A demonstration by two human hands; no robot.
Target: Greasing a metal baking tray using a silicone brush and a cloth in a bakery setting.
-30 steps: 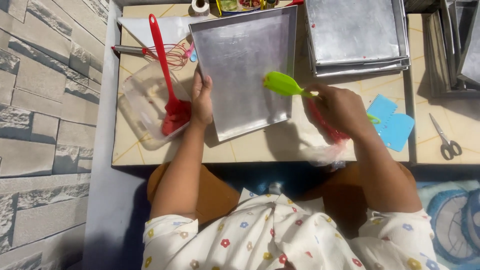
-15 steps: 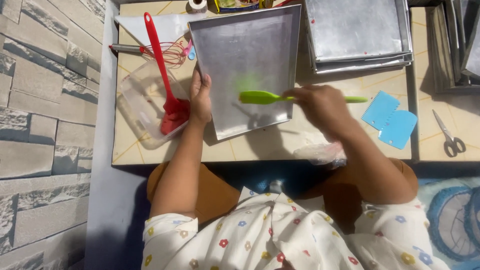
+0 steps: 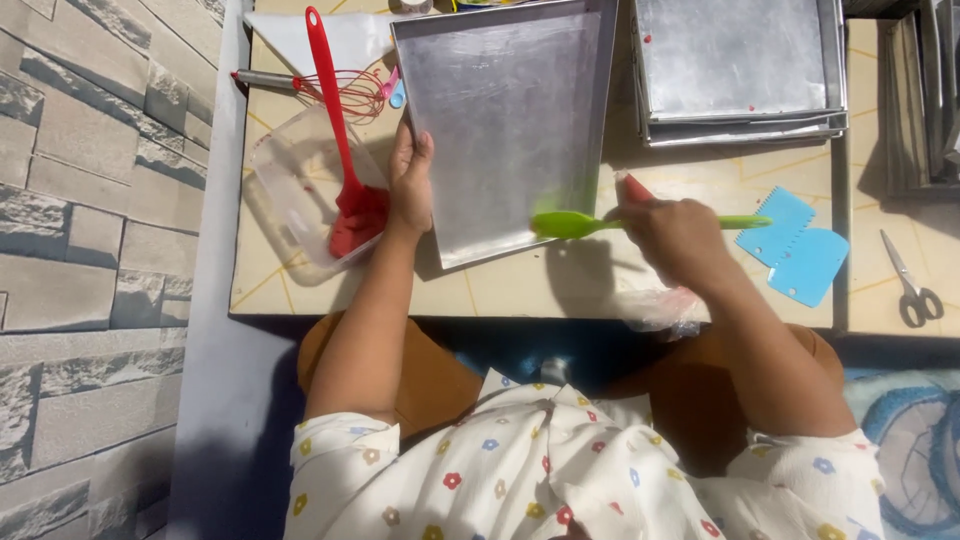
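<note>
A square metal baking tray (image 3: 510,120) lies on the tiled table in front of me. My left hand (image 3: 411,182) grips its left edge. In my right hand (image 3: 678,238) is a green silicone brush (image 3: 572,224), whose head rests at the tray's near right corner and whose handle points right. Under that hand lie a clear plastic bag (image 3: 665,308) and something red (image 3: 634,188), partly hidden.
A clear plastic container (image 3: 292,195) with a red spatula (image 3: 338,130) stands left of the tray, a red whisk (image 3: 345,92) behind it. A stack of metal trays (image 3: 740,70) sits at the back right. Blue scrapers (image 3: 795,245) and scissors (image 3: 910,285) lie to the right.
My right hand has swept the green brush from the middle of the tray toward its near right corner. My left hand has kept its hold on the tray's edge.
</note>
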